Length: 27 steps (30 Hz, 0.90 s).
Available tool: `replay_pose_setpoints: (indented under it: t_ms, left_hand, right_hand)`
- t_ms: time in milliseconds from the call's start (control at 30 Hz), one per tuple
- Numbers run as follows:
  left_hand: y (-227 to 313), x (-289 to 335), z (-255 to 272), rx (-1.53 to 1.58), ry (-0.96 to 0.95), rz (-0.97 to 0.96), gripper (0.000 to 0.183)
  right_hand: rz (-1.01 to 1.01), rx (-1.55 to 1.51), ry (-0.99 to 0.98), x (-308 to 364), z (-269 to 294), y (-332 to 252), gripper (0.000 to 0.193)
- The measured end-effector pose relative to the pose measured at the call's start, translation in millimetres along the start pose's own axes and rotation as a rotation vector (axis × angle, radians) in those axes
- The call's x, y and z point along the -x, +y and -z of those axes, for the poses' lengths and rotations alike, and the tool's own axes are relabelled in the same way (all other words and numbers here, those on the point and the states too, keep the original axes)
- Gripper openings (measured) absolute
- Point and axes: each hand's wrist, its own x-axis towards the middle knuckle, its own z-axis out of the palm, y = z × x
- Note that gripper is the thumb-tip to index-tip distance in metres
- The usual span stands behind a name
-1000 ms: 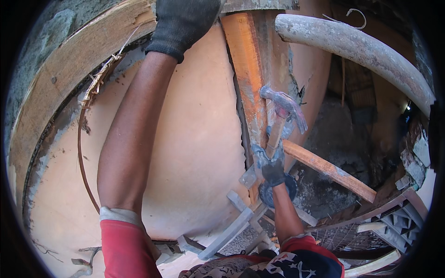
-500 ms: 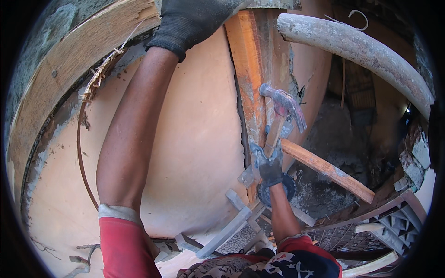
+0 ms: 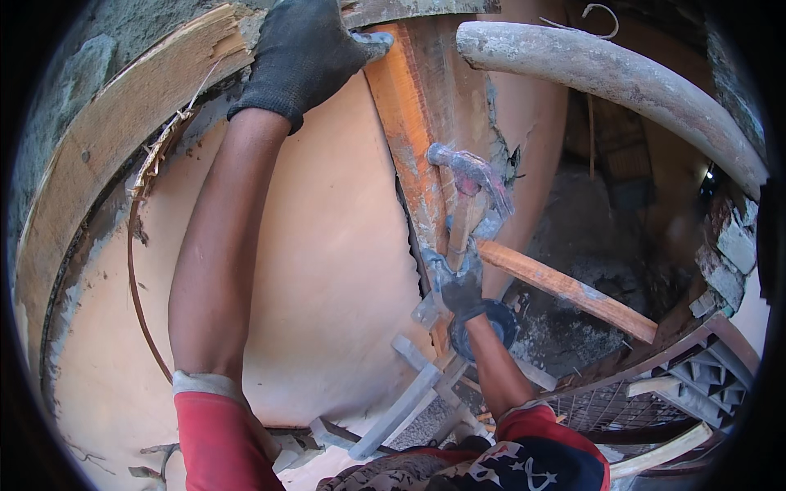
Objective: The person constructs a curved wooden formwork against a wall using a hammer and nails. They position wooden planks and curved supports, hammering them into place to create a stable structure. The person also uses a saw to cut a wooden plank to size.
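Note:
My left hand (image 3: 301, 59), in a black glove, is raised at the top edge beside a grey board (image 3: 426, 8). Its thumb stretches sideways over the top of an upright orange timber (image 3: 409, 106). The other fingers are out of sight beyond the frame. My right hand (image 3: 460, 288), gloved too, is closed round the wooden handle of a claw hammer (image 3: 475, 174). The hammer's worn grey and reddish head points up, close in front of the timber. Just behind the right wrist is a dark round bucket (image 3: 501, 325).
A thick grey pole (image 3: 606, 69) curves across the upper right. A wooden batten (image 3: 569, 288) slants out near my right hand. Left is a broad peach wall panel (image 3: 327, 245) with a hanging strip (image 3: 135, 254). Grey wood pieces (image 3: 397, 409) and metal mesh (image 3: 614, 409) lie below.
The view has shifted, so most things sit farther left. My left hand is lower against the board, its thumb now showing. My right hand still grips the hammer in much the same pose.

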Motion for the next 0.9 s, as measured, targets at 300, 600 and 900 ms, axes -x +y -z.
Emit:
replay_pose_setpoints:
  t_ms: [300,600,900]
  left_hand:
    - [9,4,-3,0.056,0.061,0.0,0.069]
    - [-8,0,0,0.004,0.1,-0.069,0.066]
    - [-8,-10,4,0.274,0.042,0.314,0.035]
  right_hand:
    - [-0.058,-0.035,-0.039,0,4,-17,0.038]
    - [-0.102,-0.136,-0.027,-3,-8,-25,0.035]
    - [-0.167,-0.161,-0.057,-1,-2,-27,0.034]
